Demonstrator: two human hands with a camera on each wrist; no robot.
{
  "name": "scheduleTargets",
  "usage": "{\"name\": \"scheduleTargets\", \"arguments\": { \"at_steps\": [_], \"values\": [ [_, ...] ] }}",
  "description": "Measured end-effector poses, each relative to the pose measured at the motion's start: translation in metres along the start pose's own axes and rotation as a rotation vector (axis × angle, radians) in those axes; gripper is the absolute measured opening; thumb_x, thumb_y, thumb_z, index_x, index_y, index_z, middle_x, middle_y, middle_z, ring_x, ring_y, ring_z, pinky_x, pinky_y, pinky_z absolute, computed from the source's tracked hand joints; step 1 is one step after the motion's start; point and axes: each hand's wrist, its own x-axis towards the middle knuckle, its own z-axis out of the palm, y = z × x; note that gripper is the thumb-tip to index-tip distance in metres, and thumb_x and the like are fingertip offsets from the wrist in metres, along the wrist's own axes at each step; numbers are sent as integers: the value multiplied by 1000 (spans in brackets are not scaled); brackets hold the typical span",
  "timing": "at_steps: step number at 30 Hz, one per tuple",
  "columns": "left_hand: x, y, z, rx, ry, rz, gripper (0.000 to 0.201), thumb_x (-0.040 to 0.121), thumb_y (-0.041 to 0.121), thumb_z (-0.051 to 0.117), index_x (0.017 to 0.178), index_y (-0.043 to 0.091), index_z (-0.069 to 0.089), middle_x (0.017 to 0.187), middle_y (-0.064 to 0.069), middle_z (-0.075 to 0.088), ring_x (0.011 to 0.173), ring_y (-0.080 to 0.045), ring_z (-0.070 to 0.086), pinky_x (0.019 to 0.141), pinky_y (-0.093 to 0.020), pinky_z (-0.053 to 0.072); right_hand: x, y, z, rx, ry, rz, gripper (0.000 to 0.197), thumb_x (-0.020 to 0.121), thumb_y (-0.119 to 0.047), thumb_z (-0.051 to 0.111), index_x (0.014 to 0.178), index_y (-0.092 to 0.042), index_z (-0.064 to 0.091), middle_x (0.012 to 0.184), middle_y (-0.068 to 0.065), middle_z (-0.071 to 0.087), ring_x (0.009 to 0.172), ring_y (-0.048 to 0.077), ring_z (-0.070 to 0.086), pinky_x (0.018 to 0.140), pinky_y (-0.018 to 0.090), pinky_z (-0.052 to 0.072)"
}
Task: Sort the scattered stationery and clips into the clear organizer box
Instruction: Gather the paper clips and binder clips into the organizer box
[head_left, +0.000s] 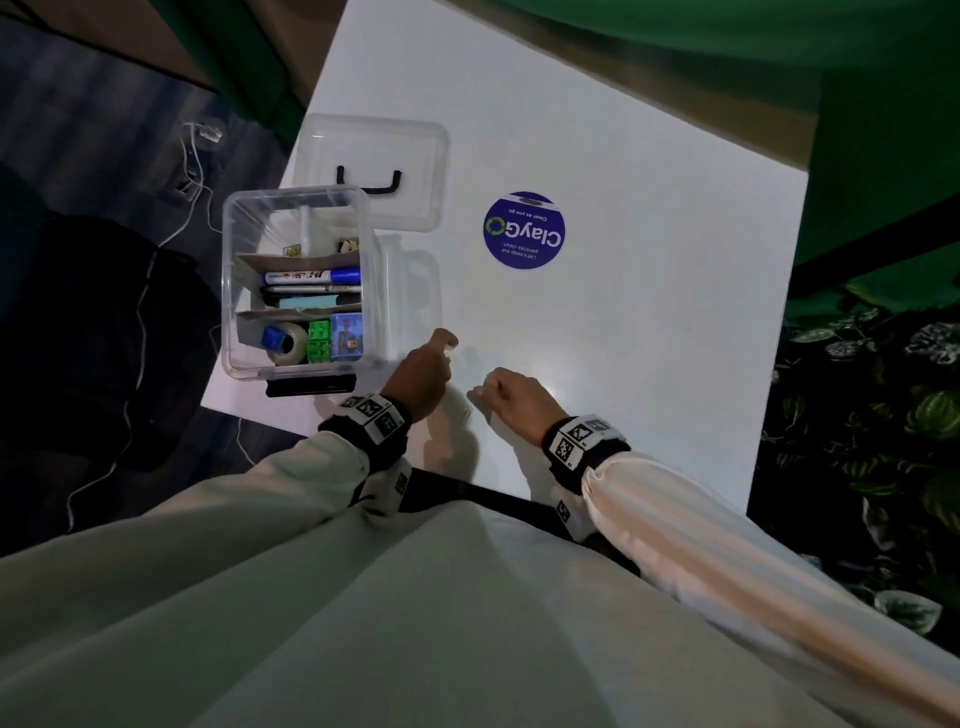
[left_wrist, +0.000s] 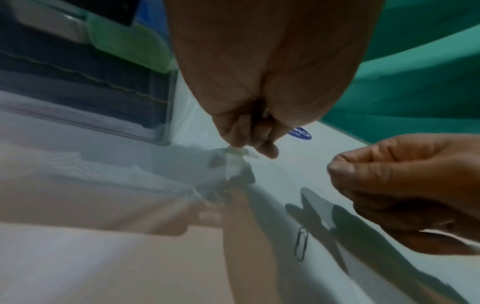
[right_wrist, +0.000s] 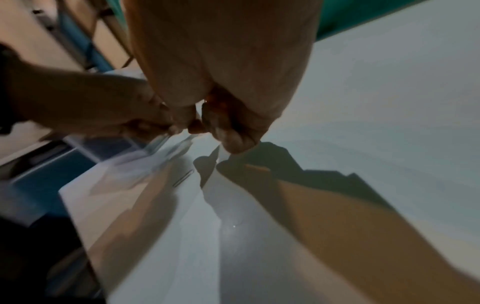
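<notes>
- Left hand (head_left: 421, 376), at the organizer box's (head_left: 236, 332) 4 o'clock corner, pinches something small and pale.
- Right hand (head_left: 511, 397): fingers curled; contents unclear.
- Paper clip (left_wrist: 301, 243) lies between them.

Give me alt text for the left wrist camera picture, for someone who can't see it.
The left hand pinches a small crumpled clear scrap just above the white table, beside the clear organizer box. The right hand, fingers curled, hovers close by, and one paper clip lies flat on the table between them.
</notes>
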Motion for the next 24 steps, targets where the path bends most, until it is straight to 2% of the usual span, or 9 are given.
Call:
{"name": "scheduleTargets", "arguments": {
  "at_steps": [3,5,8,10,13,17,19,22,24],
  "values": [
    [-1,-5,-4,-15,53,-42,32,88,-10,34,104,7,55,82,-4,58,76,-19,56,61,-19,35,5,-11,12,-336,-64,-203,14,92,-34,59,96,-21,57,86,-1,68,79,23,63,71,36,51],
    [-1,-7,-3,-24,65,-62,30,88,-9,34,101,6,56,81,-4,57,73,-16,53,56,-14,31,6,-15,15,-507,-90,-294,21,91,-21,60,111,-18,58,101,3,67,84,26,65,74,37,53],
    [-3,-10,-3,-53,67,-58,26,89,-8,35,98,5,56,83,-6,58,73,-17,52,61,-19,34,4,-19,16,-628,-134,-346,8,89,-9,51,91,-15,56,87,3,62,71,27,61,66,38,53],
    [-3,-9,-5,-84,76,-54,25,90,-7,35,95,4,56,81,-7,58,72,-19,52,65,-25,36,5,-22,17,-761,-148,-385,11,88,-7,48,79,-13,50,76,3,53,60,27,55,57,36,50],
    [-4,-4,-8,-167,89,-26,21,91,-5,36,92,3,56,75,-8,56,67,-21,50,62,-31,38,6,-26,19,-846,-195,-353,10,87,-4,49,80,-11,49,76,5,55,54,26,53,49,31,43],
    [-6,12,-24,-166,50,49,17,94,3,41,98,6,56,84,-11,62,76,-27,57,69,-38,47,9,-30,15,-642,-218,-196,5,89,-19,49,87,-14,48,88,5,62,70,26,58,60,32,43],
    [-6,22,-42,-136,56,56,17,96,6,41,103,8,56,87,-9,61,80,-25,58,69,-34,46,13,-41,2,-423,-184,-99,8,90,-20,52,87,-13,52,88,3,65,76,24,61,68,31,46],
    [-6,26,-83,-166,156,82,19,96,5,41,105,8,57,83,-6,57,74,-21,53,62,-30,41,31,-79,-25,-260,-71,-127,7,94,-17,52,91,-11,54,91,7,65,81,22,57,70,28,39],
    [-3,19,-117,-259,257,63,20,93,1,41,103,9,57,81,-8,57,71,-22,53,60,-32,42,48,-116,-41,-174,27,-167,9,93,-18,55,92,-10,58,89,6,65,79,18,57,65,24,38]
  ]
}}
